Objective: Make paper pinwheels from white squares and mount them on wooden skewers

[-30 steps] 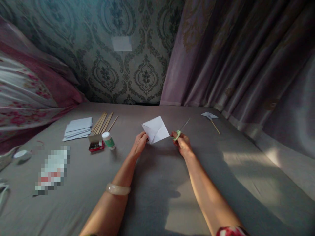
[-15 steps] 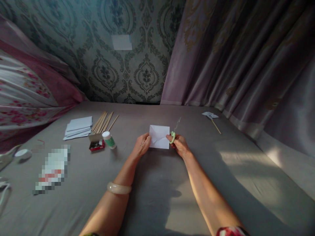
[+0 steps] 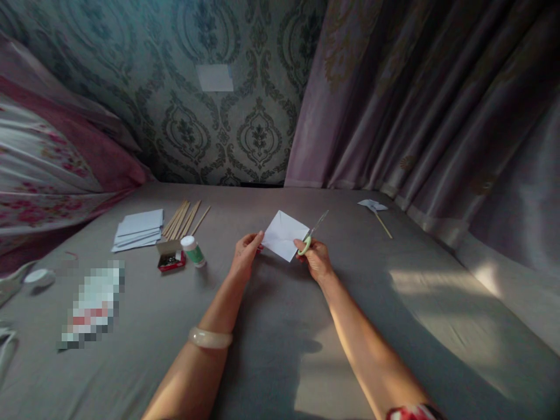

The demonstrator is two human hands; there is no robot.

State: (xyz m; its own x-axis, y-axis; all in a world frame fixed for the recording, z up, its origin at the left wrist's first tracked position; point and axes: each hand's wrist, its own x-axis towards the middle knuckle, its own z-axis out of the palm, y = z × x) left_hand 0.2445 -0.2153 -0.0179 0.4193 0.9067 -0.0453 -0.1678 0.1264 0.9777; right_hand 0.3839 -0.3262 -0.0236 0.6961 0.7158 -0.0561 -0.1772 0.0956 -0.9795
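The paper (image 3: 286, 235) is a small white square, turned so that one corner points up and away and another down toward the person, between the two hands and over the grey cloth (image 3: 271, 332). Its face is pale and plain, crossed by faint creases that run in from the corners and meet near the middle, and its edges look straight. The left hand (image 3: 247, 253) pinches the left corner, thumb on top and fingers closed underneath. The right hand (image 3: 318, 258) is closed around the green handle of the scissors (image 3: 307, 240), and its thumb reaches the paper's lower right edge, so that it seems to have hold of both. The blades point up and away, beyond the paper's right corner; they are thin and blurred, and how far apart they stand cannot be told. The fingers beneath the paper are mostly hidden, as is its underside. Both forearms run out of the picture at the bottom, where only a scrap of patterned sleeve (image 3: 411, 413) shows on the right. Off to the left, one item (image 3: 93, 304) is masked by coarse squares, and the contents of the red box (image 3: 171, 262) are too small to make out. A pale cord (image 3: 6, 345) is cut off by the left edge.
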